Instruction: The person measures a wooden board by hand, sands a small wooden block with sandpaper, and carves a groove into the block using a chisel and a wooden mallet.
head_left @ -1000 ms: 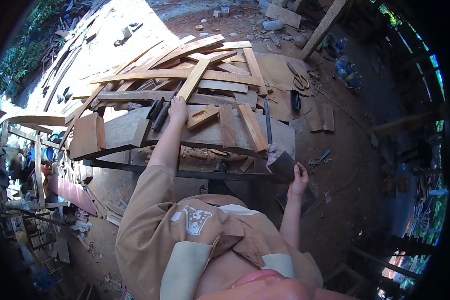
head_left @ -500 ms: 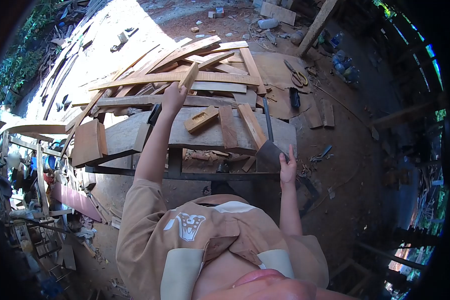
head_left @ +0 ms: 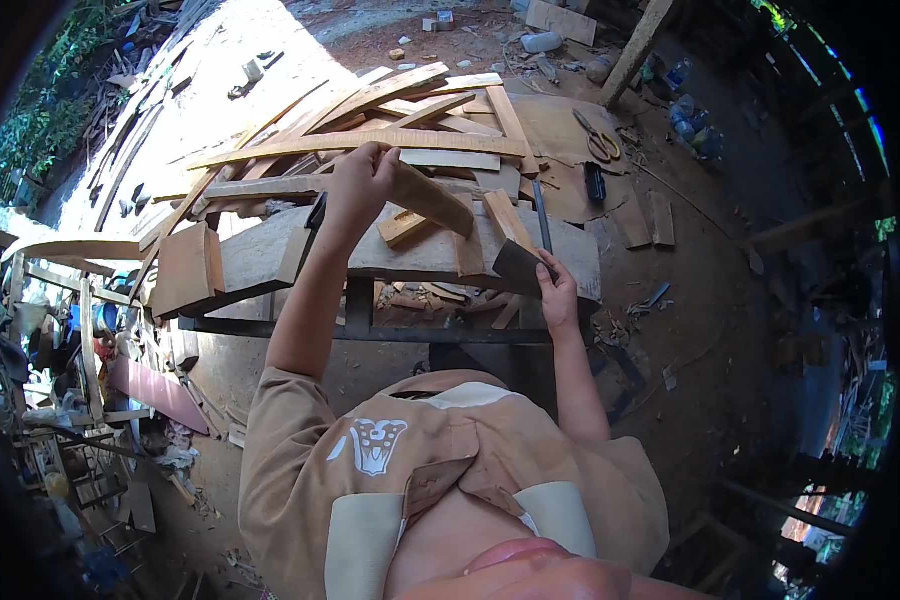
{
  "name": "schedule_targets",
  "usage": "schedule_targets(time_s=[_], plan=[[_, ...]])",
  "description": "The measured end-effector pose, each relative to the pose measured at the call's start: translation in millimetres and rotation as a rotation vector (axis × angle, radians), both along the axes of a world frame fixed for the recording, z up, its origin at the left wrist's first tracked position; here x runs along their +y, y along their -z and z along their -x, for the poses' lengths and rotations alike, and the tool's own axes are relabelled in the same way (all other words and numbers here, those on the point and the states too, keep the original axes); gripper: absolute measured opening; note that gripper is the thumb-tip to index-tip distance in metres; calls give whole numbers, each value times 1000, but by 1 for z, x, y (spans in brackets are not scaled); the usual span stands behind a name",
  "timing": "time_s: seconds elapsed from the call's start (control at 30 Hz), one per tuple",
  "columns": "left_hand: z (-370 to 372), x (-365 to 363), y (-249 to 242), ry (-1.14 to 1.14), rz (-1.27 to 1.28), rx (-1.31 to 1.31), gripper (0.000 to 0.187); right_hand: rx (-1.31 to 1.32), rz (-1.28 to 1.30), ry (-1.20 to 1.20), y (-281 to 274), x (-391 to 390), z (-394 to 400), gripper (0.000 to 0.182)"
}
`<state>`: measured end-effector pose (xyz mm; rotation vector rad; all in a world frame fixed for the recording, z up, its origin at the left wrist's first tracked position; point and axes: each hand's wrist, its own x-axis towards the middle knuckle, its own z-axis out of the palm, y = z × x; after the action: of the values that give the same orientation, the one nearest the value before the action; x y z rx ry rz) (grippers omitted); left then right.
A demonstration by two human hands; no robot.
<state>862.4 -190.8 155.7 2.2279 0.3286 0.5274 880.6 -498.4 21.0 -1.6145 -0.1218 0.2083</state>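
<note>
My left hand is closed on one end of a curved wooden piece, which points right and down over the bench. My right hand pinches a dark, flexible sheet that looks like sandpaper, its fingers along the sheet's right edge. The sheet overlaps the lower part of a light wooden strip. Beneath the held piece stand a notched wooden block and a reddish-brown block, both partly hidden. All rest on a thick grey plank bench.
Behind the bench lies a heap of wooden strips. Scissors and a black object lie on cardboard to the right. A wooden block sits at the bench's left end. A post stands at the back right.
The wooden piece has swung from pointing up and away to pointing right and down, nearer the sheet. My right hand has lifted the sheet slightly up and left.
</note>
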Motion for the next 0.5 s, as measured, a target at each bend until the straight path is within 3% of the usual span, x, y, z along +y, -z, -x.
schedule_targets(time_s=[0.2,0.27,0.33,0.5], plan=[[2,-30,-4,-37,-153,-82,29,-57,-105,-61,10,24,-21,30],[6,-45,-6,-50,-104,-44,25,-91,-113,-69,2,37,-25,30],[8,-57,-5,-153,-219,15,22,-215,-148,-62,-3,51,-31,29],[15,-65,9,-242,-348,-185,31,-413,-73,-64,-24,91,-19,25]])
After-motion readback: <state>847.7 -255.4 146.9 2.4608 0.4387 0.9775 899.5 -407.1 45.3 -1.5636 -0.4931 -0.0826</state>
